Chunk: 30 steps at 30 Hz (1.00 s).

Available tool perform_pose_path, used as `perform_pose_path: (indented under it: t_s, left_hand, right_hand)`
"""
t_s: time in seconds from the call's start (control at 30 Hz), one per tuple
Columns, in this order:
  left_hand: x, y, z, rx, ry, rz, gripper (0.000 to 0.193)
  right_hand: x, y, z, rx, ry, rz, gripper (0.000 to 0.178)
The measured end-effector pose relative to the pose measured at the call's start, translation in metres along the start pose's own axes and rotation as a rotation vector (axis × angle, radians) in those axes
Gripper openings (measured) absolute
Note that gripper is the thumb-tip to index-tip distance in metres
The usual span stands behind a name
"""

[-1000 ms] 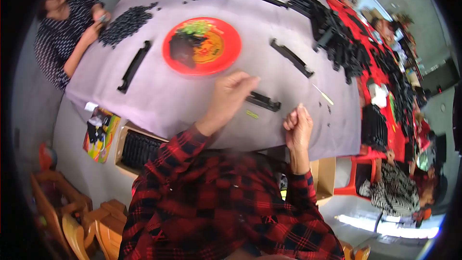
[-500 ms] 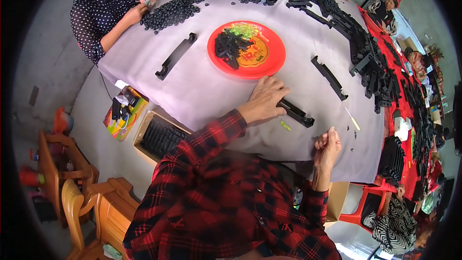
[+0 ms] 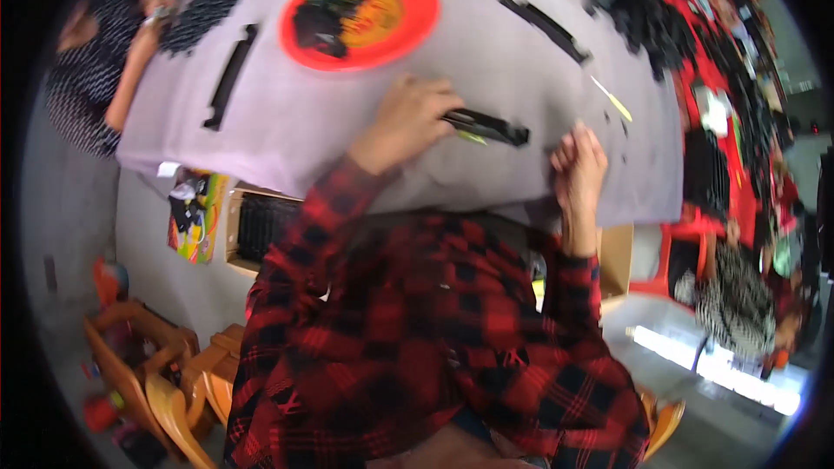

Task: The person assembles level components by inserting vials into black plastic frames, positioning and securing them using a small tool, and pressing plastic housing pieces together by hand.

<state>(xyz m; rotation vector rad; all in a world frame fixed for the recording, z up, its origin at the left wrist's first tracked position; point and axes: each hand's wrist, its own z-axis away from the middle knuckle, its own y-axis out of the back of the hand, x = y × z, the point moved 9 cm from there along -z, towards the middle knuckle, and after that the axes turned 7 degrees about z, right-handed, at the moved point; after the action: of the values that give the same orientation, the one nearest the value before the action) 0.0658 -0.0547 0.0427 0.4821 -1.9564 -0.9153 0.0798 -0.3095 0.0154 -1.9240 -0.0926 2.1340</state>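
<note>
My left hand [image 3: 408,117] rests on the grey table cover [image 3: 330,113], its fingers closed on one end of a long black plastic strip [image 3: 491,127]. A small green piece [image 3: 471,136] lies just under that strip. My right hand [image 3: 579,165] hovers near the table's front edge to the right of the strip, fingers curled in a loose fist; I cannot see anything in it. Both sleeves are red and black plaid.
A red plate [image 3: 360,13] with black and green small parts sits beyond my left hand. Other black strips [image 3: 228,74] [image 3: 543,24] lie left and right. A yellow-green stick [image 3: 613,99] lies at right. A person [image 3: 95,61] works at the far left by a black pile [image 3: 204,4]. Orange chairs [image 3: 148,365] stand below.
The view has swung, so the table now sits higher and more level in the picture. My left hand stays on the black strip; my right hand stays curled beside it.
</note>
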Motion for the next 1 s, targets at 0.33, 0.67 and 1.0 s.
perform_pose_path:
  t_s: [0.33, 0.67, 1.0]
  left_hand:
    - [0.000, 0.001, 0.009, 0.029, -0.010, -0.050, 0.038]
    - [0.000, 0.017, 0.024, 0.055, 0.050, -0.090, 0.039]
    - [-0.004, 0.017, 0.020, 0.161, -0.014, -0.075, 0.038]
  right_hand:
    - [-0.036, 0.057, -0.033, 0.151, 0.235, 0.304, 0.013]
    - [-0.054, 0.127, -0.072, 0.322, 0.314, 0.417, 0.013]
    - [-0.021, -0.032, -0.006, -0.325, 0.226, 0.601, 0.009]
